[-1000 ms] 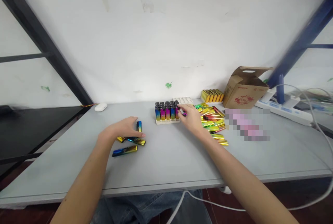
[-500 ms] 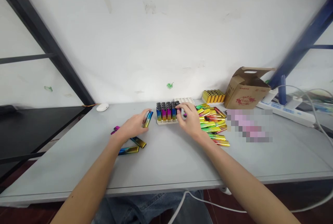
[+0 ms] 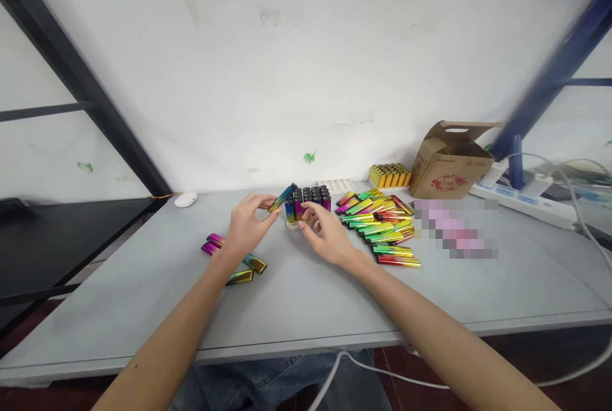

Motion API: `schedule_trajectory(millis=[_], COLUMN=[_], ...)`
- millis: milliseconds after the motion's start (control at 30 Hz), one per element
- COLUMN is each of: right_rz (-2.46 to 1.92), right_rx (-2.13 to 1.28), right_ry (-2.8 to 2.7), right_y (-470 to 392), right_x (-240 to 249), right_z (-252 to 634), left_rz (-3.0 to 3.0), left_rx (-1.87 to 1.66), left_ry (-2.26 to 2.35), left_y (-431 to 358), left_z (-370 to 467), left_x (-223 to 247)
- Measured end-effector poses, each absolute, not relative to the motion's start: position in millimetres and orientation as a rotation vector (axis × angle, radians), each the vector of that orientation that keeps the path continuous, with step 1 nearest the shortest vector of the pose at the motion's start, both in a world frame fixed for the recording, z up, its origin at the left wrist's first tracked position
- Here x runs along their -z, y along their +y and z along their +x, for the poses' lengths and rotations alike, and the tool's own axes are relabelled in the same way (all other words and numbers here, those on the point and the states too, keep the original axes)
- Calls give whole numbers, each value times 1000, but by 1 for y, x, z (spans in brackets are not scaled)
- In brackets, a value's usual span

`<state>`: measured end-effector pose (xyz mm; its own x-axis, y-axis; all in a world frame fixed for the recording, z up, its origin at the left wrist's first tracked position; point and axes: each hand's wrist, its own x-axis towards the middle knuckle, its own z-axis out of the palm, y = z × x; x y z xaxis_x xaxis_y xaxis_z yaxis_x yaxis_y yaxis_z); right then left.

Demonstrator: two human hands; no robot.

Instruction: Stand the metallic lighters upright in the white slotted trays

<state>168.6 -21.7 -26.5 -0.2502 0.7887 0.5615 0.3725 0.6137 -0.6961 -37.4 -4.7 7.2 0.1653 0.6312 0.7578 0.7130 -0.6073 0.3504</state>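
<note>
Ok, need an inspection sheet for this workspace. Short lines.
Surface: grey table; spills: nothing seen.
Things: black-capped pieces upright in front rack; loose metallic pieces lying left and right; white perforated tray behind.
Clutter: open carton, yellow cylinders, white rounded object; pink patch pixelated, unreadable.
Hands: left hand holds a blue-gold piece, tilted; right hand at the rack, contact unclear.
Cables: white cable below front edge; power strip at right, plugs in.
Surroundings: wall scuffed, green mark.
</note>
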Motion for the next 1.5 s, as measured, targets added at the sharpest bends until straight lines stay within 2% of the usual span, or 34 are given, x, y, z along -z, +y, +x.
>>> schedule_trajectory(millis=[267, 467, 667, 800, 1167, 1500], right_rz=[-956, -891, -763, -640, -665, -590], right_rx=[-739, -1085, -1468, -1689, -1590, -1841], right_ry=[-1571, -1204, -802, -736, -1000, -934], right_y=[-23, -18, -5, -6, -10, -8], right_x=[20, 13, 4, 0, 6, 6], right_z=[161, 161, 174, 181, 180, 184], left_rz=[-2434, -2550, -2533, -2470, -2458, -2485], left_rx=[1468, 1411, 1396, 1437, 1394, 1371], left_ry=[-928, -765, -779, -834, -906, -908], left_y=[-18, -21, -21, -18, -16, -16], left_z=[-7, 0, -2, -6, -9, -10], left_x=[10, 16, 14, 15, 15, 16])
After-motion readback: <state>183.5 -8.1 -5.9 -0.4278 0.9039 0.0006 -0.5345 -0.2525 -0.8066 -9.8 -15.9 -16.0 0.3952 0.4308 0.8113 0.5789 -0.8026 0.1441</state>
